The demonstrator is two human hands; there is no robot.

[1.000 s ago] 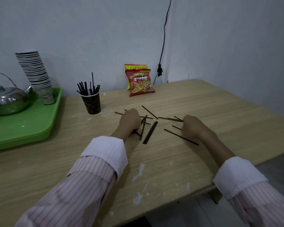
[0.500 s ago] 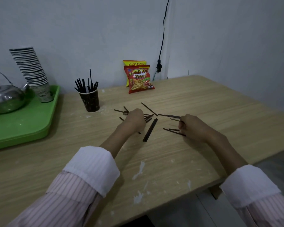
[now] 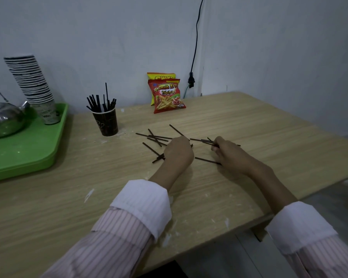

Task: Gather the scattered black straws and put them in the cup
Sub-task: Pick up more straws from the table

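Several black straws (image 3: pixel 154 137) lie scattered on the wooden table (image 3: pixel 249 125) in front of me. A dark paper cup (image 3: pixel 105 123) at the back left holds several upright straws. My left hand (image 3: pixel 178 152) rests fisted on the table, closed on a bundle of straws whose ends stick out at its left side. My right hand (image 3: pixel 228 152) is curled over more straws to the right, pinching some between its fingers; one loose straw (image 3: pixel 206 160) lies between the two hands.
A green tray (image 3: pixel 28 149) at the left carries a metal kettle (image 3: pixel 3 120) and a tall stack of paper cups (image 3: pixel 33 87). Two snack bags (image 3: pixel 167 95) lean on the wall behind. A black cable (image 3: pixel 195 47) hangs down the wall corner.
Both hands have shifted slightly together over the straws. The thick bundle that lay between them is now held under my left hand. My right hand has drawn straws in.
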